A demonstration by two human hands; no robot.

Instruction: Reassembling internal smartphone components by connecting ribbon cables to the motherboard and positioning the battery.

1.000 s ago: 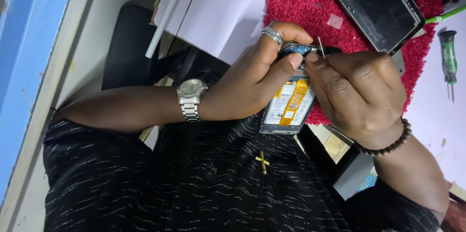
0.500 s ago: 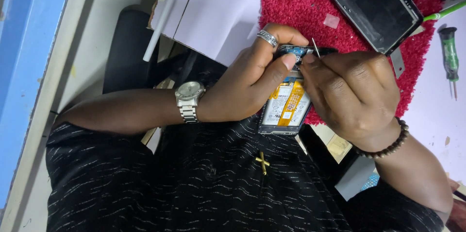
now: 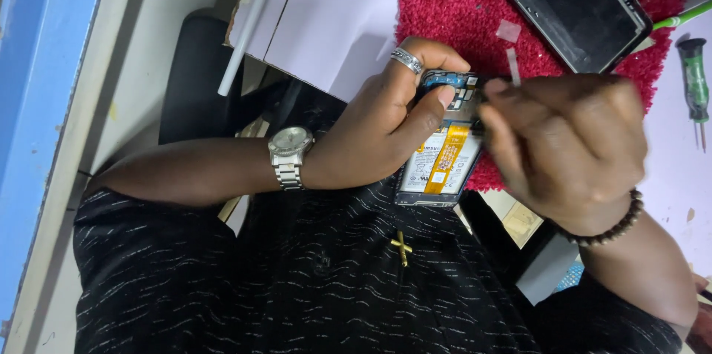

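Observation:
My left hand [image 3: 386,128], with a ring and a silver wristwatch [image 3: 289,155], grips an opened phone [image 3: 437,161] by its left edge, thumb pressed near its top. The phone's back is off, showing a battery and an orange flex cable. My right hand [image 3: 571,143], wearing a bead bracelet, is closed around a thin metal tool [image 3: 512,65] whose tip sticks up above the fingers. This hand covers the phone's right side and top corner.
A red fuzzy mat [image 3: 460,5] lies behind the hands with a detached black phone screen [image 3: 571,5] on it. A green screwdriver [image 3: 695,80] lies at the right. A white board [image 3: 334,13] and white rod [image 3: 248,24] are at the upper left, beside a black chair [image 3: 193,80].
My right hand has slid slightly left over the phone's top, and the tool tip now stands higher. My left hand keeps the same grip on the phone.

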